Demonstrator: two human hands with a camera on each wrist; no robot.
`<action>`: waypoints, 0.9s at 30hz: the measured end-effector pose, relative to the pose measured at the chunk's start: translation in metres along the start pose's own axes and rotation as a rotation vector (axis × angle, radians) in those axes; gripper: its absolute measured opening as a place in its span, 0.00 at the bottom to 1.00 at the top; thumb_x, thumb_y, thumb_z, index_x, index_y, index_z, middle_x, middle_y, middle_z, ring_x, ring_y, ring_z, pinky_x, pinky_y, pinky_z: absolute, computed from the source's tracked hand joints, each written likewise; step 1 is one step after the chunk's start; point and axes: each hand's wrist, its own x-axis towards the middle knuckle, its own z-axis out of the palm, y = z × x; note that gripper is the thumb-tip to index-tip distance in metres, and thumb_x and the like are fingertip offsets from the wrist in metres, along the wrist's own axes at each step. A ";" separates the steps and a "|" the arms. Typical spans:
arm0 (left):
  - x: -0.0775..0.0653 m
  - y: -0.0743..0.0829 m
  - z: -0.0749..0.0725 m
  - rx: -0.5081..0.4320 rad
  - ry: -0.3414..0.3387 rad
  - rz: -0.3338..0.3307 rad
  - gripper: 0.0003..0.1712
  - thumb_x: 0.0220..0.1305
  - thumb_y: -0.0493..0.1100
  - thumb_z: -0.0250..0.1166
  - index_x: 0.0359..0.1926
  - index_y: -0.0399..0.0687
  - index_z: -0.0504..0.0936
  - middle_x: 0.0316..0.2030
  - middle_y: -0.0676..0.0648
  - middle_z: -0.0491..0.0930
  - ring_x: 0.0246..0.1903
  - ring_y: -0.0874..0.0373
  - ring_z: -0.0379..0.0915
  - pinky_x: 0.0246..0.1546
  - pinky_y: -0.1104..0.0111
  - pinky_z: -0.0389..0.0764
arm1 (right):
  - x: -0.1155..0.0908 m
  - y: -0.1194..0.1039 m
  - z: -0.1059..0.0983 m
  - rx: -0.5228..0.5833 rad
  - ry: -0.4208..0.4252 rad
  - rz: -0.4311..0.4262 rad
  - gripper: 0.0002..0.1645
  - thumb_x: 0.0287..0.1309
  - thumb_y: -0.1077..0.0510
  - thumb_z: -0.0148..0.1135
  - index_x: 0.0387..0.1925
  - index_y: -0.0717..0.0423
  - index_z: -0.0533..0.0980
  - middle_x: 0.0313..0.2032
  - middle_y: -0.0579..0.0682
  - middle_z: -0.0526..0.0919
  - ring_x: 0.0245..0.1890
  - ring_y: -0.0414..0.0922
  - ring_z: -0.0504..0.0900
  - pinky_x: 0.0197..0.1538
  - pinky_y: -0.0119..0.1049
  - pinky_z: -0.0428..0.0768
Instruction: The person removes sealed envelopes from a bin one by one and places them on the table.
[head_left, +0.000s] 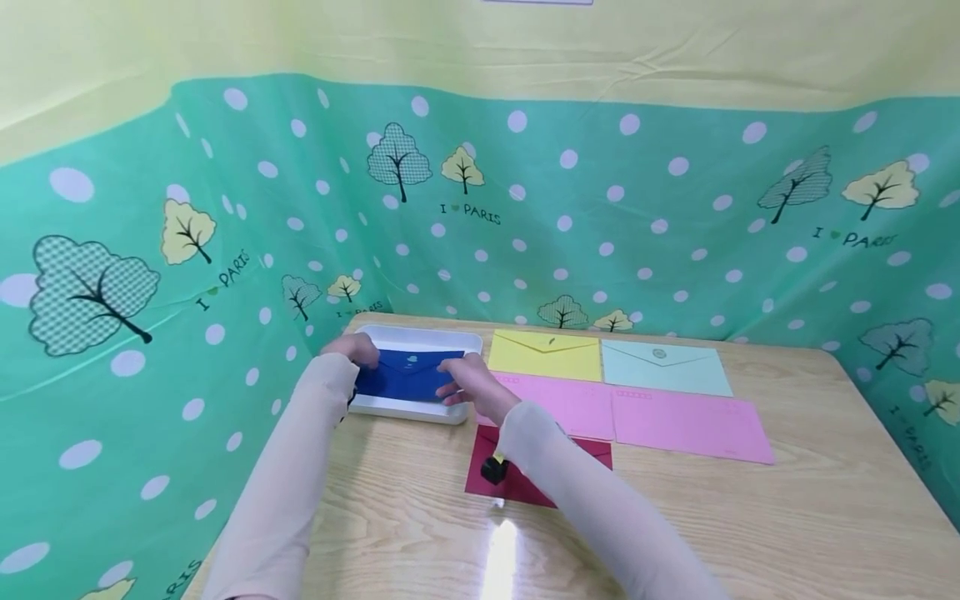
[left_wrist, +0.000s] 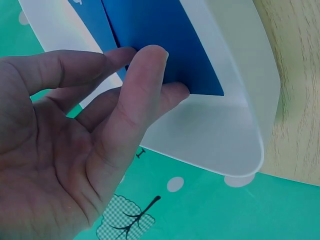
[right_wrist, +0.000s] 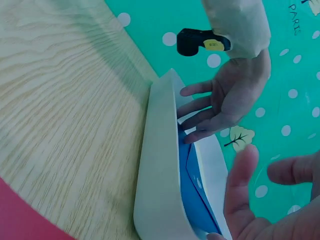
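A blue envelope [head_left: 408, 379] with a pointed flap lies in a white tray [head_left: 412, 409] at the table's back left. My left hand [head_left: 358, 348] is at the envelope's left end, inside the tray. In the left wrist view, its fingertips touch the blue paper, and the thumb stands out in front. My right hand [head_left: 477, 387] reaches over the tray's right side to the envelope's other end. Its thumb and a finger are spread apart in the right wrist view, and its other fingers are mostly out of sight there.
Right of the tray lie a yellow envelope [head_left: 543, 354], a pale mint envelope [head_left: 666, 367] and two pink envelopes, one left [head_left: 566, 408] and one right [head_left: 690, 423]. A dark red envelope [head_left: 528, 485] lies nearer, partly under the right forearm. Patterned green cloth [head_left: 600, 200] hangs behind the wooden table.
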 end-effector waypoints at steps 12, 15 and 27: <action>0.003 -0.001 -0.003 -0.002 -0.008 0.007 0.27 0.73 0.42 0.59 0.64 0.25 0.73 0.60 0.30 0.77 0.55 0.40 0.74 0.59 0.49 0.77 | 0.009 0.003 -0.002 -0.026 0.064 -0.018 0.26 0.73 0.65 0.57 0.69 0.69 0.70 0.38 0.58 0.77 0.22 0.43 0.72 0.28 0.32 0.77; 0.001 -0.001 -0.003 -0.011 -0.005 0.006 0.28 0.73 0.42 0.58 0.65 0.24 0.72 0.62 0.28 0.76 0.57 0.39 0.74 0.60 0.49 0.76 | 0.012 0.010 -0.002 -0.122 0.086 -0.041 0.22 0.75 0.65 0.57 0.66 0.67 0.72 0.41 0.60 0.81 0.21 0.43 0.72 0.25 0.32 0.75; -0.008 0.002 -0.001 0.023 0.038 0.039 0.25 0.71 0.40 0.58 0.60 0.24 0.75 0.55 0.31 0.78 0.53 0.41 0.74 0.59 0.50 0.77 | 0.014 0.011 0.003 -0.339 0.169 -0.094 0.13 0.72 0.61 0.66 0.52 0.66 0.80 0.32 0.58 0.86 0.16 0.44 0.77 0.20 0.31 0.74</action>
